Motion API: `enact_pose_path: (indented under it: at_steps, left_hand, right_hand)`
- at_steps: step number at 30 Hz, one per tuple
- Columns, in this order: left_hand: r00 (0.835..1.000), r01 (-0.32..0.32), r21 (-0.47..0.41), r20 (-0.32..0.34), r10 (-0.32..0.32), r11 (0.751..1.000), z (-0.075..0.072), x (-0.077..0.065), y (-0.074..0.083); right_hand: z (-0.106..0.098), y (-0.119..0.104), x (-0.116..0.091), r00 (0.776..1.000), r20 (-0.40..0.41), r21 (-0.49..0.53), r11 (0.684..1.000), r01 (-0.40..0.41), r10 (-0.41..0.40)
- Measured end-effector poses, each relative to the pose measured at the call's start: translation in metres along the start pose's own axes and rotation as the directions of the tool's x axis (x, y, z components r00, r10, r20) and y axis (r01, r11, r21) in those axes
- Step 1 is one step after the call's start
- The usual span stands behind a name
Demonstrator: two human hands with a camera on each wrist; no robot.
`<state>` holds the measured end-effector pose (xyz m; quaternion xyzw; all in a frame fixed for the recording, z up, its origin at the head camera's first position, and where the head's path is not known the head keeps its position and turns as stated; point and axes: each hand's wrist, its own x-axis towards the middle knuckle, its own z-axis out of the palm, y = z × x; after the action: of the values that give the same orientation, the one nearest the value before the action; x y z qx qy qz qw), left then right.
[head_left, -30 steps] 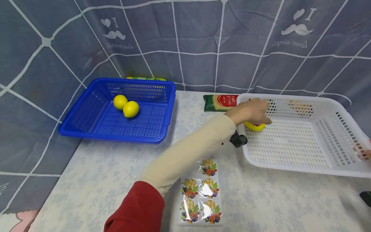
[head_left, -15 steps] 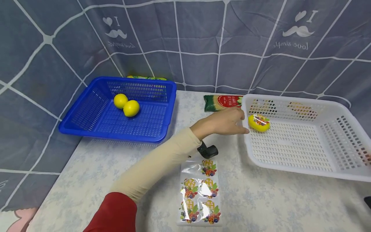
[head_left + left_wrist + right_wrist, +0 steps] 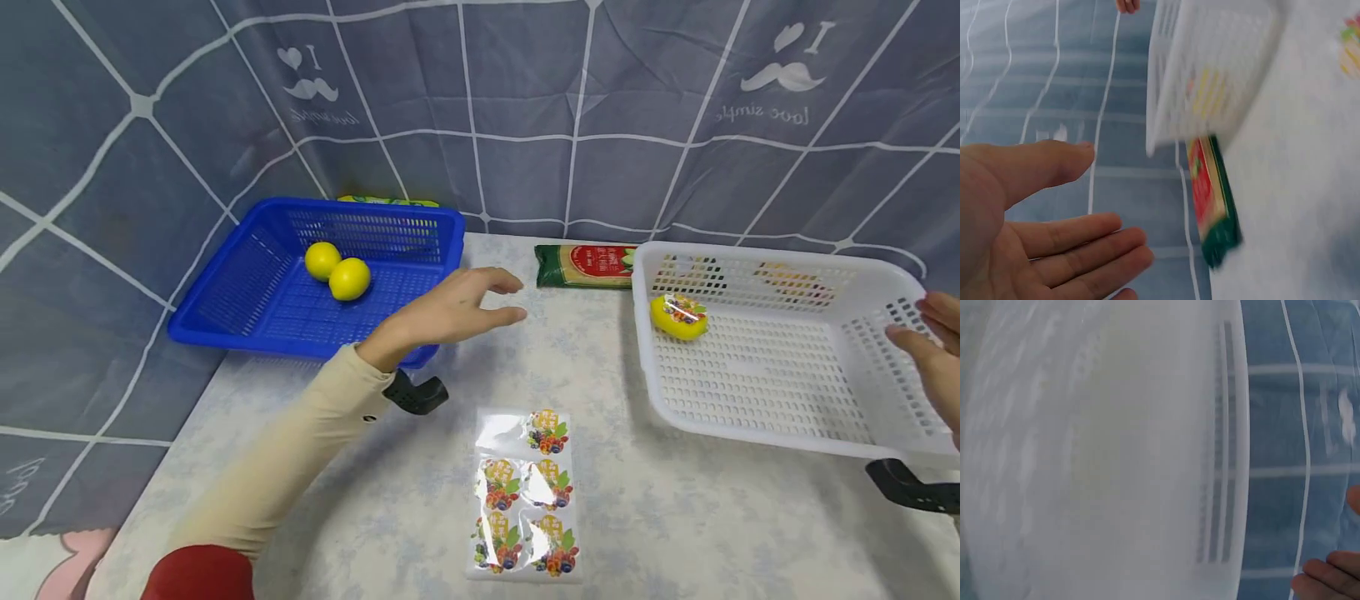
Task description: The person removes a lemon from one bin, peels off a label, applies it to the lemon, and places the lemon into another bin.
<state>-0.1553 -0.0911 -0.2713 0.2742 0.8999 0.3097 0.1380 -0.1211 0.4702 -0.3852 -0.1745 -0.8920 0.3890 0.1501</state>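
My left hand [image 3: 453,308] hovers by the right rim of the blue basket [image 3: 300,342], fingers and thumb spread apart with nothing between them. Two plain yellow lemons [image 3: 350,279] lie side by side in that basket. Over at the right, a third lemon [image 3: 678,317] rests at the left end of the white basket [image 3: 652,375], a fruit sticker [image 3: 684,308] on its upper side. My right hand [image 3: 937,358], partly cut off by the frame edge, is at the white basket's right end. It holds nothing; in the right wrist view its fingers [image 3: 1329,575] are apart from the basket.
A sheet of fruit stickers [image 3: 525,500] lies at the front middle of the table [image 3: 660,517]. One green-and-red packet [image 3: 592,265] lies at the back, its right end behind the white basket. Behind the blue basket shows a yellow-green packet [image 3: 386,201]. A grey curtain [image 3: 517,100] hangs behind.
My left hand has moved left, from over the stickered lemon in the white basket to beside the blue basket. The lemon stays behind. My right hand has come further into view.
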Motion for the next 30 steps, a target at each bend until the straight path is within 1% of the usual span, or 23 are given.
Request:
enact_pose_path:
  at_steps: [1, 2, 4, 5, 7, 9, 11, 13, 15, 17, 21, 24, 26, 28, 30]
  left_hand:
    - [1.0, 0.024, -0.015, -0.018, -0.024, 1.0, -0.006, -0.005, -0.006]
    - [0.998, 0.047, -0.028, -0.037, -0.048, 0.999, -0.011, -0.01, -0.012]
    - [0.994, 0.084, -0.052, -0.07, -0.088, 0.995, -0.022, -0.02, -0.024]
    - [0.991, 0.098, -0.063, -0.085, -0.103, 0.993, -0.028, -0.024, -0.03]
    - [0.984, 0.123, -0.078, -0.123, -0.132, 0.989, -0.039, -0.031, -0.042]
    - [0.974, 0.15, -0.084, -0.159, -0.161, 0.985, -0.05, -0.036, -0.054]
    - [0.961, 0.189, -0.08, -0.19, -0.201, 0.979, -0.061, -0.042, -0.065]
    - [0.948, 0.232, -0.085, -0.205, -0.244, 0.969, -0.071, -0.047, -0.075]
    - [0.935, 0.275, -0.096, -0.205, -0.29, 0.957, -0.081, -0.053, -0.084]
    - [0.927, 0.304, -0.124, -0.192, -0.324, 0.945, -0.088, -0.056, -0.094]
    - [0.909, 0.372, -0.17, -0.133, -0.396, 0.912, -0.1, -0.058, -0.113]
    - [0.898, 0.417, -0.167, -0.074, -0.434, 0.893, -0.105, -0.056, -0.127]
    - [0.895, 0.435, -0.152, -0.037, -0.445, 0.888, -0.108, -0.056, -0.135]
    - [0.892, 0.446, -0.131, -0.011, -0.451, 0.886, -0.11, -0.055, -0.142]
    - [0.89, 0.454, -0.119, 0.011, -0.456, 0.883, -0.113, -0.054, -0.148]
  right_hand:
    - [0.005, -0.025, -0.007, 0.999, 0.005, -0.023, 0.999, 0.04, -0.04]
    - [0.007, -0.051, -0.016, 0.996, 0.069, -0.016, 0.998, 0.054, -0.052]
    - [0.013, -0.106, -0.034, 0.985, 0.154, -0.024, 0.996, 0.086, -0.081]
    - [0.015, -0.129, -0.042, 0.975, 0.2, -0.026, 0.995, 0.101, -0.093]
    - [0.02, -0.165, -0.054, 0.951, 0.287, -0.038, 0.99, 0.133, -0.117]
    - [0.028, -0.188, -0.061, 0.92, 0.366, -0.02, 0.987, 0.157, -0.138]
    - [0.04, -0.207, -0.066, 0.884, 0.441, 0.016, 0.986, 0.166, -0.156]
    - [0.053, -0.223, -0.072, 0.844, 0.505, 0.057, 0.983, 0.173, -0.178]
    - [0.068, -0.239, -0.079, 0.809, 0.554, 0.094, 0.981, 0.172, -0.195]
    - [0.083, -0.255, -0.086, 0.782, 0.582, 0.132, 0.975, 0.179, -0.223]
    - [0.114, -0.282, -0.101, 0.726, 0.628, 0.213, 0.96, 0.183, -0.278]
    - [0.136, -0.297, -0.111, 0.684, 0.665, 0.252, 0.952, 0.175, -0.301]
    - [0.152, -0.307, -0.118, 0.66, 0.685, 0.269, 0.949, 0.163, -0.308]
    - [0.168, -0.314, -0.125, 0.642, 0.701, 0.284, 0.947, 0.148, -0.31]
    - [0.184, -0.32, -0.131, 0.635, 0.709, 0.295, 0.947, 0.128, -0.307]
